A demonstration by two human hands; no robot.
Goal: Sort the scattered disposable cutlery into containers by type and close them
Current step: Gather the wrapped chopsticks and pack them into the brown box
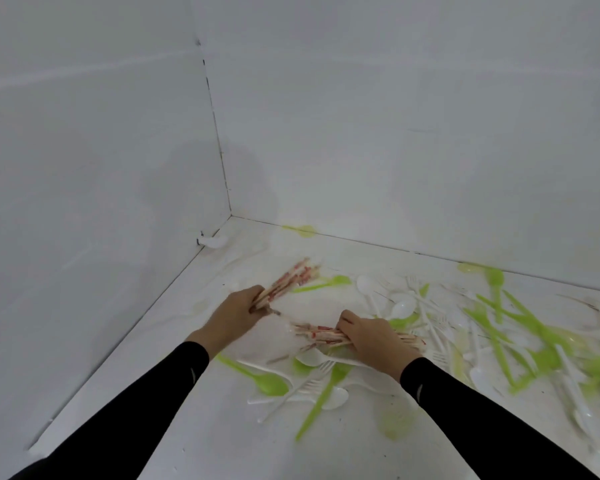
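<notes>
Your left hand (238, 308) grips a bundle of wrapped chopsticks (291, 277), angled up toward the wall corner. Your right hand (371, 336) clutches a second bundle (321, 336) low over the white surface (194, 427). The wrappers' red print is too blurred to read. Green and white cutlery (402, 308) lies scattered, mostly to your right.

Glossy plastic spoons (400, 308), paper-wrapped chopsticks (291, 276)

White flat surface (194, 427), strewn with disposable plastic cutlery.
A lime-green plastic spoon (270, 383) lies in front beside white plastic forks (310, 386); white plastic spoons (400, 308) and blurred green plastic pieces (548, 355) overlap at right; another green spoon (303, 231) touches the far wall.
</notes>
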